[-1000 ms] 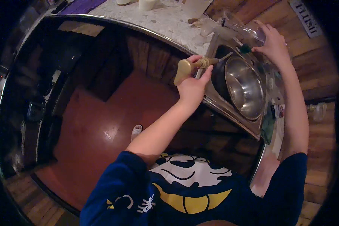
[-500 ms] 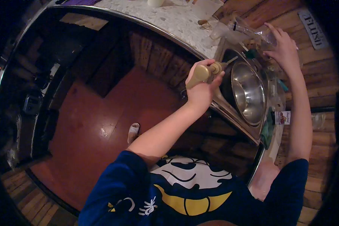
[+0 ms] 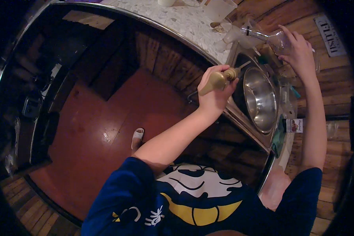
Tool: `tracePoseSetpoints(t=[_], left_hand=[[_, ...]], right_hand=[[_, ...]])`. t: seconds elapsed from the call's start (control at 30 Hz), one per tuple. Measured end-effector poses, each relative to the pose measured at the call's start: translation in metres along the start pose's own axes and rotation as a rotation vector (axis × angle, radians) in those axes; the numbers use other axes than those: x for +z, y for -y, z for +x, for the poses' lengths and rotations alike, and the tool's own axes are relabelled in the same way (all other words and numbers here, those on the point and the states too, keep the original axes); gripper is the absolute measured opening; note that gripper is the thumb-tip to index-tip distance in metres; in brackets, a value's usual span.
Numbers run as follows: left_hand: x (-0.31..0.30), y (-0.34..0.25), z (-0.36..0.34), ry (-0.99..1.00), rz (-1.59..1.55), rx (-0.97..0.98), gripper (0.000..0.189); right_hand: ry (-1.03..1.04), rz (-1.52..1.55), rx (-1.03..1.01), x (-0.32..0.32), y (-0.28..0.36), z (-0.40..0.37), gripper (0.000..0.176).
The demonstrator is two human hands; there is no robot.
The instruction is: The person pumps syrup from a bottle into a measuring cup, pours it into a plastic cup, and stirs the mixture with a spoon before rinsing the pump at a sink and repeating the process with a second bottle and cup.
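Note:
My left hand is wrapped round a gold pump dispenser head, and a thin tube sticks out beyond the fingers over the sink's edge. At the upper right, my right hand curves its thumb and fingers around the wide end of a clear bottle. The bottle's narrow neck, with a dark ring, points left toward the counter. Beneath both hands is a round steel sink bowl. Part of the bottle's body is hidden behind my fingers.
A pebbled countertop carries a translucent container and several small items beside the sink. A green cloth and a small printed packet lie along the right edge. A sign is on the wooden wall.
My left hand has shifted slightly right with the pump head. My right hand's fingers sit closer around the bottle, whose body shows more clearly. The view has shifted a little.

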State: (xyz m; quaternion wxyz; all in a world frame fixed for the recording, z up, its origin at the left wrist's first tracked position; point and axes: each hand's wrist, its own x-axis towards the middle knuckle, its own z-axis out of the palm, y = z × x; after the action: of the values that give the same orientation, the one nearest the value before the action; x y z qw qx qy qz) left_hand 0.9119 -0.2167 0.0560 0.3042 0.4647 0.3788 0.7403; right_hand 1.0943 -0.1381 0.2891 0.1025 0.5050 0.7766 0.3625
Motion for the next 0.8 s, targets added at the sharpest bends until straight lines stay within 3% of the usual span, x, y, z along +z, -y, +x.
tracePoseSetpoints(t=[0.8], left_hand=[[-0.004,-0.008,0.003,-0.001,-0.077,-0.074,0.038]], right_hand=[[-0.042,-0.054,-0.074,-0.012,0.000,0.012,0.092]])
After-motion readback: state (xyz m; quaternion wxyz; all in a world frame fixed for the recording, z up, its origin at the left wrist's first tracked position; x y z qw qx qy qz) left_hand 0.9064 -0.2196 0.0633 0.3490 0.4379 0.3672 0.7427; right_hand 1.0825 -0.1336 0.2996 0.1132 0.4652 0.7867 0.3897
